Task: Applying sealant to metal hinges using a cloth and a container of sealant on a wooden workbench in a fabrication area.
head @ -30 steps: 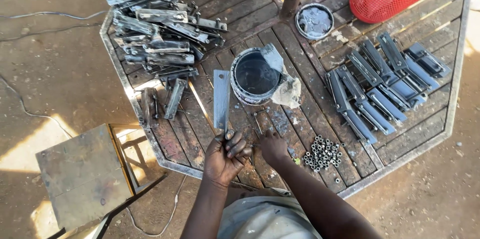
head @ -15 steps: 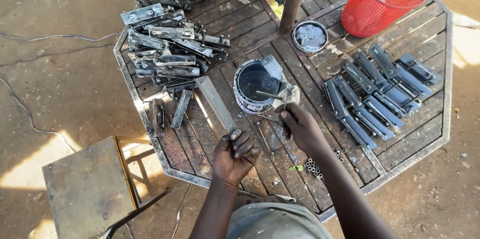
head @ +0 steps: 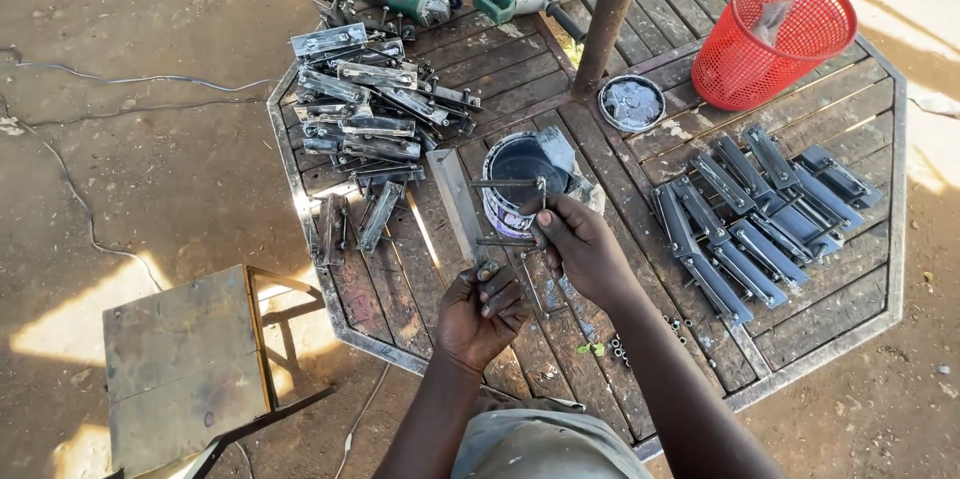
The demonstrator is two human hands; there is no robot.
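Slatted wooden table (head: 800, 339) bearing metal brackets (head: 370, 119)

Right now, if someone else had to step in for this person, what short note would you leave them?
Left hand: closed on the near end of a flat metal strip lying on the wooden table.
Right hand: fingers pinching a thin bent metal rod at the rim of the paint can.
Bare metal pieces are piled to the left; dark coated pieces lie in rows to the right.
The bare pile is large, so much looks uncoated.
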